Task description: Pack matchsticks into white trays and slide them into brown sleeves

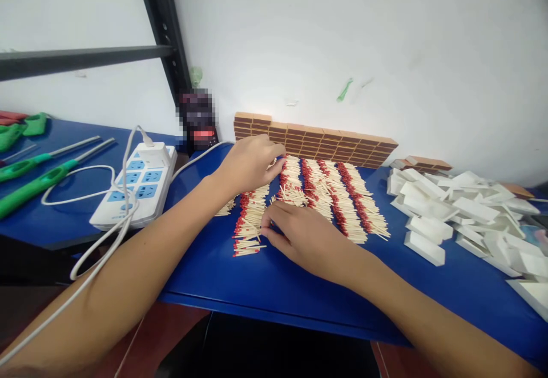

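Observation:
Wooden matches with red heads lie in several long rows on the blue tabletop. My left hand is at the far end of the rows, its fingers bent and closed around a few matches; part of the grip is hidden. Closer to me, my right hand has its thumb and fingers pinched together at the near left row, with matches at the fingertips. The right palm and fingers cover part of the neighbouring row. Some matches between the hands lie crosswise on the others.
Stacked brown matchboxes form a low wall behind the rows. White inner trays are heaped at right. A white power strip with a loose cable stands left, beside green-handled lighters. A black metal rack post rises behind.

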Action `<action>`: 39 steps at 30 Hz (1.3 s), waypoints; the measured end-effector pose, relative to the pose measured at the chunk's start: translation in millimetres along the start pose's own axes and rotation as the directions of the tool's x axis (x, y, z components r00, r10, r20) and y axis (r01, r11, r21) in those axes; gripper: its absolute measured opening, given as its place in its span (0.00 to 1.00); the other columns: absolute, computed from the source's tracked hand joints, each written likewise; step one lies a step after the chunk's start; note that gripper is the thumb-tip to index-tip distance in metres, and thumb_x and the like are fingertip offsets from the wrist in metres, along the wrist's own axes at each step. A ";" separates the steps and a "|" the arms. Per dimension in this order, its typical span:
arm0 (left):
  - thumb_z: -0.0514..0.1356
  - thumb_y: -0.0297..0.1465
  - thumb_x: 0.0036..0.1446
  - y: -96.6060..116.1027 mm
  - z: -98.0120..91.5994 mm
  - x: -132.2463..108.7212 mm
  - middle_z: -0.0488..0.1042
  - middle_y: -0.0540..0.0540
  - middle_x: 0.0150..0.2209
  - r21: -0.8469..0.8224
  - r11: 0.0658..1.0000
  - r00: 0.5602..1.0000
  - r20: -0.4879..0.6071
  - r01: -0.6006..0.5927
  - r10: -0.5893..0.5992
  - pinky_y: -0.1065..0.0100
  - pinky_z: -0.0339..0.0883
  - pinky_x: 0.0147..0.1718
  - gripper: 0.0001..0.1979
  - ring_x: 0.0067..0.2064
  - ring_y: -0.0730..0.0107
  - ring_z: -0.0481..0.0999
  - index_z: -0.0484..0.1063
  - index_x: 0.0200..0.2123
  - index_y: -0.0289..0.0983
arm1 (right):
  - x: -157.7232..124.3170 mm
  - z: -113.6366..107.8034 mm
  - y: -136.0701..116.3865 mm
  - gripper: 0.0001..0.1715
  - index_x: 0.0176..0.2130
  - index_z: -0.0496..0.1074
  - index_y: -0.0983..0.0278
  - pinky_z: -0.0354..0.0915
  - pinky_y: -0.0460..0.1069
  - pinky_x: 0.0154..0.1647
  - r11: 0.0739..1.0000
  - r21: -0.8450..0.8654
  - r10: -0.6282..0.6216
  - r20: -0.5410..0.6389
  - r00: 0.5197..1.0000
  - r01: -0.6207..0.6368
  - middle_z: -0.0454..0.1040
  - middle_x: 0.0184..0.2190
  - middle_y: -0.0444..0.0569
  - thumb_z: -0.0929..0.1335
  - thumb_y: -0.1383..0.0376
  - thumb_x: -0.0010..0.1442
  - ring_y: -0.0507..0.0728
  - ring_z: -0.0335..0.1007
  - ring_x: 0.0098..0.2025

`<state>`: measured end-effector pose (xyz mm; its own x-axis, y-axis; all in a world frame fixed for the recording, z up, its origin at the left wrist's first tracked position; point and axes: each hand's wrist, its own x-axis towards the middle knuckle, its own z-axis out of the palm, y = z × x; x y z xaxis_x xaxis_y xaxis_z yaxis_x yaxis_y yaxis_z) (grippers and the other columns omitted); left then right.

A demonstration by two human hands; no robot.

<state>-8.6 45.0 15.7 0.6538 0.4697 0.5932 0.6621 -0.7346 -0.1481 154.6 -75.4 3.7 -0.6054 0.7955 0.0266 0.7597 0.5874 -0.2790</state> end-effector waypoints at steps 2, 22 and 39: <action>0.56 0.31 0.68 0.1 -0.1 -0.1 0.81 0.43 0.34 -0.003 1.000 1.000 -0.004 -0.009 0.009 0.61 0.66 0.33 0.12 0.39 0.59 0.78 0.79 0.39 0.36 | -0.1 1.9 -1.9 0.09 0.43 0.72 0.64 0.60 0.51 0.38 1.000 -0.006 -0.022 -0.006 1.000 0.022 0.77 0.44 0.50 0.63 0.65 0.75 0.57 0.74 0.41; 0.57 0.32 0.67 0.5 -0.6 -1.7 0.81 0.42 0.37 -0.060 0.996 0.997 0.004 0.073 -0.073 0.59 0.71 0.40 0.14 0.41 0.57 0.79 0.78 0.50 0.36 | -0.6 -23.1 38.1 0.09 0.40 0.78 0.64 0.60 0.50 0.38 0.994 -0.041 0.089 -0.294 0.952 -0.106 0.77 0.38 0.49 0.67 0.66 0.71 0.55 0.71 0.37; 0.57 0.32 0.68 2.7 -1.9 -2.3 0.81 0.42 0.37 -0.051 0.996 0.998 0.006 0.069 -0.069 0.59 0.71 0.39 0.18 0.41 0.56 0.79 0.74 0.57 0.35 | 10.8 7.4 9.3 0.11 0.32 0.74 0.64 0.61 0.52 0.35 0.961 -0.130 0.222 -0.170 0.960 -0.245 0.78 0.37 0.52 0.67 0.65 0.66 0.57 0.74 0.35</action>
<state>-8.9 41.0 15.4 0.6091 0.5219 0.5972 0.6860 -0.7245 -0.0665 153.4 -62.5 -5.7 -0.3725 0.9193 0.1270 0.9090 0.3890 -0.1494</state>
